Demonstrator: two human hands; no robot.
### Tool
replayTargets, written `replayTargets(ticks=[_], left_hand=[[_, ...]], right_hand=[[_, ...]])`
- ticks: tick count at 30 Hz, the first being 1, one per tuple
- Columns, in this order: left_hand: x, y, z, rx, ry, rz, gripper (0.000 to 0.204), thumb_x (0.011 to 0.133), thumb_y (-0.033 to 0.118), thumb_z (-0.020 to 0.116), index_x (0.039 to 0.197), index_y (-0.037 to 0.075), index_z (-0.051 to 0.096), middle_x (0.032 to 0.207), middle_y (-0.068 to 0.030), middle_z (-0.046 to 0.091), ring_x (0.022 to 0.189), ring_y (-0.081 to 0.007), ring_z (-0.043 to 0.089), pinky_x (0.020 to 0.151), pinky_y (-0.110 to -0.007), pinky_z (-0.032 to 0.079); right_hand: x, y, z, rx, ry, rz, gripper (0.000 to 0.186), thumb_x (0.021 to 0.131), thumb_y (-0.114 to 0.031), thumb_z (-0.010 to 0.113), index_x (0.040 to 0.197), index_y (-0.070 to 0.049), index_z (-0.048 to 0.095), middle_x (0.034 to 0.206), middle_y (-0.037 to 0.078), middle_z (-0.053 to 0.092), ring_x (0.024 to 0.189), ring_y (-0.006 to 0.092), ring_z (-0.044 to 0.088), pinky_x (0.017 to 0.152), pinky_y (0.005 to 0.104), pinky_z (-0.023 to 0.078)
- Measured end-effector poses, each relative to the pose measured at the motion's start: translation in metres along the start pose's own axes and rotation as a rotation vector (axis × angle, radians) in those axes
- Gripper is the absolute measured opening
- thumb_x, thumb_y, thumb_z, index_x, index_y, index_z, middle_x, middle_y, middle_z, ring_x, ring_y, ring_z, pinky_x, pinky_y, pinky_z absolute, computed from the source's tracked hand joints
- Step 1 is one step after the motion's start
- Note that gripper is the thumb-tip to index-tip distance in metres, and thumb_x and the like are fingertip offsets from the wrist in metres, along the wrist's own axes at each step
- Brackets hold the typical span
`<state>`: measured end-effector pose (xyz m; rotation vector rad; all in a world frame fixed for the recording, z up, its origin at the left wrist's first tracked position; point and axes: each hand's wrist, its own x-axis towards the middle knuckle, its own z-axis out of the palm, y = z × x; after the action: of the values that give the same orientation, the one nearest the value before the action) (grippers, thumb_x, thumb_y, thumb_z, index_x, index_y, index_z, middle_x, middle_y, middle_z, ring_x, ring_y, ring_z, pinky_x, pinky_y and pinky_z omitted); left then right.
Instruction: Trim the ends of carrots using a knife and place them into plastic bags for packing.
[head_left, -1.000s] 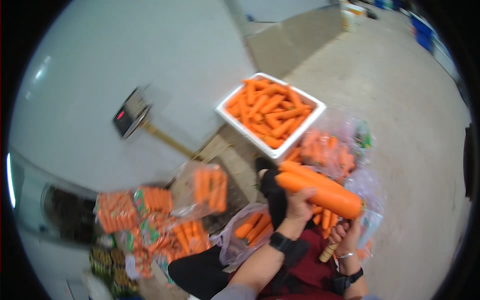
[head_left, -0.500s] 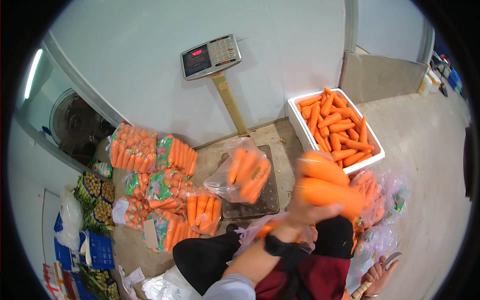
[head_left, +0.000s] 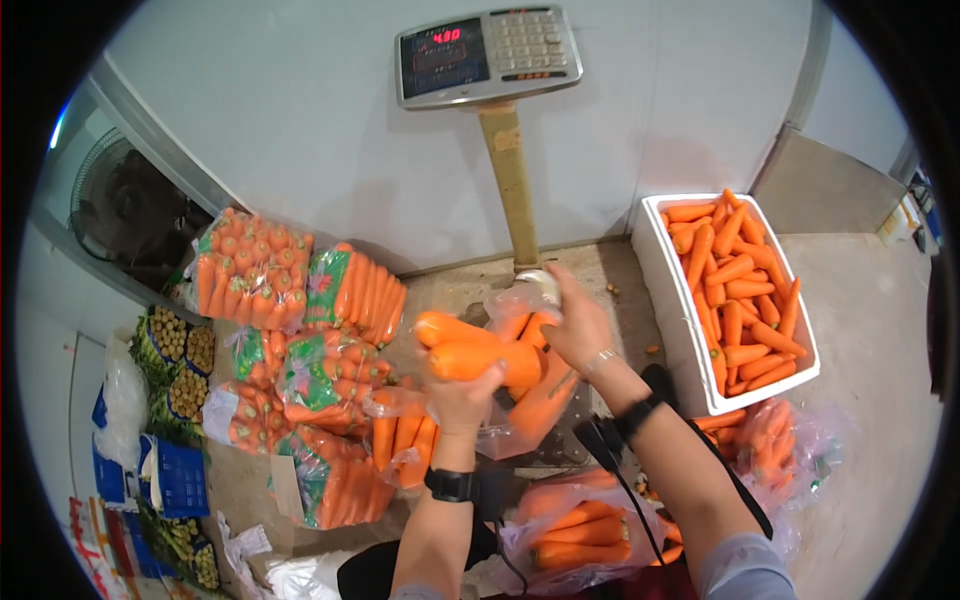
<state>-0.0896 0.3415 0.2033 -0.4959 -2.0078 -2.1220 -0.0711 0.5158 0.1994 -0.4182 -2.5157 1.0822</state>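
Note:
Large orange carrots (head_left: 462,358) are in my left hand (head_left: 458,398), its fingers wrapped round them, above a clear plastic bag (head_left: 505,440) of carrots. That bag rests on the dark scale platform (head_left: 565,450). My right hand (head_left: 580,325) is at the bag's upper right, fingers curled near a pale, shiny shape; what they grip is unclear. Below my hands lies a purple-tinted bag (head_left: 580,535) with carrots in it. The scale's display head (head_left: 488,55), red digits lit, stands on a yellowish post (head_left: 510,180).
A white foam box (head_left: 678,340) heaped with carrots stands right. Packed carrot bags (head_left: 250,270) are piled left, with blue crates (head_left: 175,480) of produce beyond. A fan (head_left: 110,195) shows through an opening. Loose plastic bags (head_left: 800,500) with carrots lie at lower right.
My view has turned toward the scale. My left hand has carried the carrots over its bag. My right hand has risen from the lower right to that bag; its curved knife no longer shows clearly.

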Motion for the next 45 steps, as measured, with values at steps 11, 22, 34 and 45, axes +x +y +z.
replayTargets(ticks=[11,22,34,45], left_hand=[[-0.001,-0.142,0.029,0.667,-0.769,-0.147,0.082,0.053,0.016,0.073,0.124,0.001,0.035,0.114,-0.0217,0.051,0.107,-0.0357,0.049,0.092,-0.039,0.04],[0.034,-0.109,-0.065,1.682,-1.237,-0.038,0.076,0.077,0.059,0.044,0.128,0.003,0.041,0.126,-0.0183,0.045,0.117,-0.0303,0.044,0.096,-0.037,0.034],[0.005,-0.074,-0.05,0.877,-1.075,-0.353,0.044,0.08,0.025,0.055,0.114,-0.004,0.053,0.103,-0.0223,0.06,0.095,-0.0343,0.058,0.08,-0.039,0.046],[-0.265,-0.016,0.031,0.952,-1.593,-0.313,0.019,0.076,0.017,0.056,0.089,0.004,0.058,0.091,-0.0201,0.06,0.089,-0.0348,0.059,0.075,-0.044,0.048]], right_hand=[[0.047,0.054,-0.008,0.906,0.227,0.449,0.003,0.082,-0.006,0.052,0.082,-0.003,0.051,0.061,0.0,0.046,0.042,0.0079,0.041,0.038,0.0235,0.036],[0.032,0.084,-0.038,1.065,0.275,0.624,0.011,0.08,-0.005,0.052,0.091,-0.001,0.051,0.066,0.003,0.047,0.047,0.0107,0.042,0.042,0.0289,0.039],[-0.089,0.031,-0.134,0.793,0.023,0.675,0.028,0.08,-0.017,0.061,0.1,0.001,0.055,0.074,0.001,0.056,0.047,0.0065,0.042,0.043,0.0218,0.036],[-0.264,0.057,-0.174,1.258,0.121,0.93,0.016,0.085,-0.017,0.057,0.095,-0.004,0.054,0.087,0.01,0.06,0.045,0.0056,0.043,0.04,0.0205,0.04]])
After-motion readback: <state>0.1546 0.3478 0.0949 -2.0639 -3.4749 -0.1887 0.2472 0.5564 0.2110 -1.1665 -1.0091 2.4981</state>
